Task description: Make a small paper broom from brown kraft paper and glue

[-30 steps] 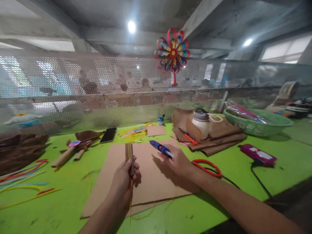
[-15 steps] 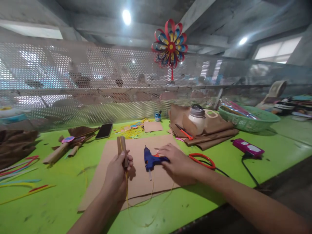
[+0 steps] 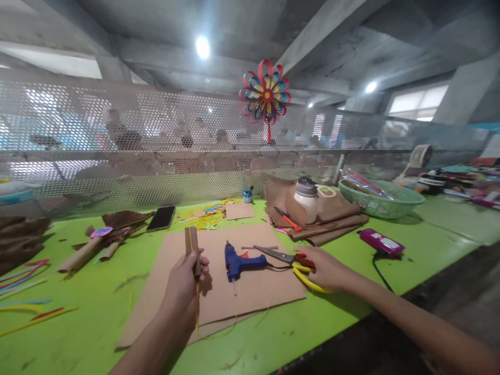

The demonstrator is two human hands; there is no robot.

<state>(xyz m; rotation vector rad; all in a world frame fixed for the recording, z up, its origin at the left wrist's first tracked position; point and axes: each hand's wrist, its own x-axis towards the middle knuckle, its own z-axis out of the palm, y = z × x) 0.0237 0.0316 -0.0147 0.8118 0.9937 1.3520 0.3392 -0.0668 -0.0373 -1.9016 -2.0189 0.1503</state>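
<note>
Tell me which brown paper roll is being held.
The roll in the left hand, with yellow string along it. The others, a thicker roll and a thinner roll, lie on the green table.

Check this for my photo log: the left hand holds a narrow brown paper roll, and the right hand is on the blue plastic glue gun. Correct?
Not quite: the head view shows the right hand on the red-and-yellow-handled metal scissors; the blue plastic glue gun lies on the flat brown cardboard sheet. The left hand does hold the narrow brown paper roll.
</note>
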